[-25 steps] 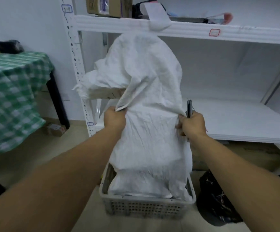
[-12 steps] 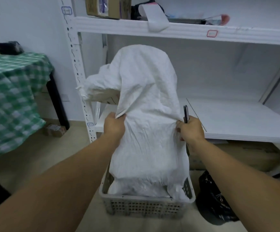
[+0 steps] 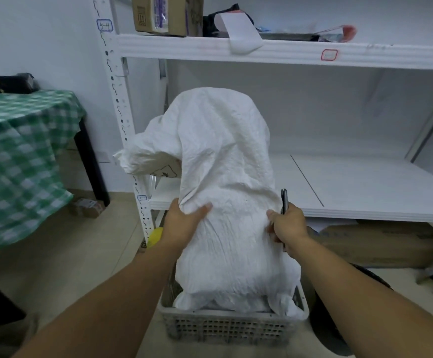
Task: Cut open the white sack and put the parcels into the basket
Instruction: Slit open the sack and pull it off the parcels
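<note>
Both sides of white sack [image 3: 223,177], in basket [image 3: 225,329], gripped: left hand [image 3: 181,223]; right hand [image 3: 287,226] plus tool [image 3: 284,200].

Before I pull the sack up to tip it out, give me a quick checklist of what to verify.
1. Sack over basket: ok, its lower end sits inside.
2. Left hand grip: ok, fingers bunch the sack's cloth.
3. Right hand grip: ok, it holds the cloth.
4. Tool safe: not ok, it sticks up from the right hand, close beside the sack.
5. Sack cut open: cannot tell, the bottom is hidden in the basket.
6. Parcels out: cannot tell, the sack covers the basket's inside.
7. Room under the shelf: ok, there is a gap above the sack.
</note>
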